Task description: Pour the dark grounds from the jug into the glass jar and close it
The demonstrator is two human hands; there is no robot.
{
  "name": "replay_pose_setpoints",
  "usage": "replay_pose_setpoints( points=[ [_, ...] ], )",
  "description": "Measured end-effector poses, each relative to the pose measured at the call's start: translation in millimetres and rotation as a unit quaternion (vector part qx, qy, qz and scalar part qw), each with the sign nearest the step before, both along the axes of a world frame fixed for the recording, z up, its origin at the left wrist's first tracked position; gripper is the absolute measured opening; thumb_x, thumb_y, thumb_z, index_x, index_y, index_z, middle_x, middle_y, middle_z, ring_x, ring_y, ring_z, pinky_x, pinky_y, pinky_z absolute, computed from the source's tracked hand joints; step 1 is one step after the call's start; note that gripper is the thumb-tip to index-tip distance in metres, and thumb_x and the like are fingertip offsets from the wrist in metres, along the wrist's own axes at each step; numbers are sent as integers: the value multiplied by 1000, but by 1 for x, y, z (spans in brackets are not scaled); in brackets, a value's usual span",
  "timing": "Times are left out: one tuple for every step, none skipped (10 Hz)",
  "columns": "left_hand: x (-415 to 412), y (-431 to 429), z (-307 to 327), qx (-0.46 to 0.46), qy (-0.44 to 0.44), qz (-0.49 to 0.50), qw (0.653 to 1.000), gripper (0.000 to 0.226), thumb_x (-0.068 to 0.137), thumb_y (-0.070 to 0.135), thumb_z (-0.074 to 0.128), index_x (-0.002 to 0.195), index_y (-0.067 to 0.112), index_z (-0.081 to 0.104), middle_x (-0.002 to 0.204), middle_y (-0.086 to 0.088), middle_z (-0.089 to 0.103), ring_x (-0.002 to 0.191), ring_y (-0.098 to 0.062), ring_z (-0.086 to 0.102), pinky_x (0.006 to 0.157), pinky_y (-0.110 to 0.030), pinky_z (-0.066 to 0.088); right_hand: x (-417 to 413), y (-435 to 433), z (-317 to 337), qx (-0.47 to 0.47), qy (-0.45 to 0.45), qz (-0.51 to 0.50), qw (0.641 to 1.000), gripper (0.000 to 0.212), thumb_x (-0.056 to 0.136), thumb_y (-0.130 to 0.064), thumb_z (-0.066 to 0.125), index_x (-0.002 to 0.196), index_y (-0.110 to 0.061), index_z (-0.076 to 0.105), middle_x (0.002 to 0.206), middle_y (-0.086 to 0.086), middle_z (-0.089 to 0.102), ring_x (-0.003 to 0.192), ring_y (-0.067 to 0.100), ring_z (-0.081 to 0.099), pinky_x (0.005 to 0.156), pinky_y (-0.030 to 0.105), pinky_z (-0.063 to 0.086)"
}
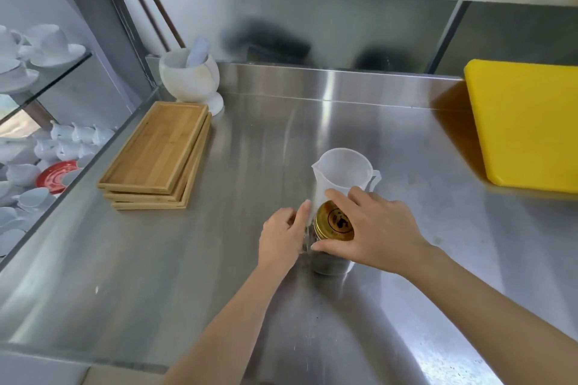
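A glass jar holding dark grounds stands on the steel counter, near its middle. A gold lid with dark print sits on the jar's mouth. My right hand grips the lid from the right, thumb in front and fingers behind. My left hand holds the jar's left side. Right behind the jar a translucent plastic jug stands upright, handle to the right, and looks empty.
Three stacked bamboo trays lie at the left of the counter, with a white mortar and pestle behind them. A yellow cutting board lies at the right. White cups fill glass shelves at far left. A shelf runs overhead.
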State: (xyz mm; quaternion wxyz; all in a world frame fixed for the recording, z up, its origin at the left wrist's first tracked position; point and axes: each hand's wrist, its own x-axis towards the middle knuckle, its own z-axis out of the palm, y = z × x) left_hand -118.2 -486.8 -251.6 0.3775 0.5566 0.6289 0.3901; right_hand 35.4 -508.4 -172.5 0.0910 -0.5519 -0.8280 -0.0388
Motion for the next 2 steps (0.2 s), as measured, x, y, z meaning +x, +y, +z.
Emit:
replay_pose_setpoints(
  points=[
    [-6,16,28,43,15,-24,999,44,89,49,47,64,13,50,62,1,54,64,-19,50,58,-36,38,10,6,22,-29,-5,19,999,86,62,-87,24,127,-33,36,114,-7,54,96,19,56,60,31,44],
    [-10,34,73,113,74,-73,988,27,87,49,50,91,24,60,92,9,65,91,-11,58,76,-27,42,21,10,55,-51,10,19,998,68,75,-74,38,130,-34,38,125,-10,49,99,16,55,72,35,51]
  ],
)
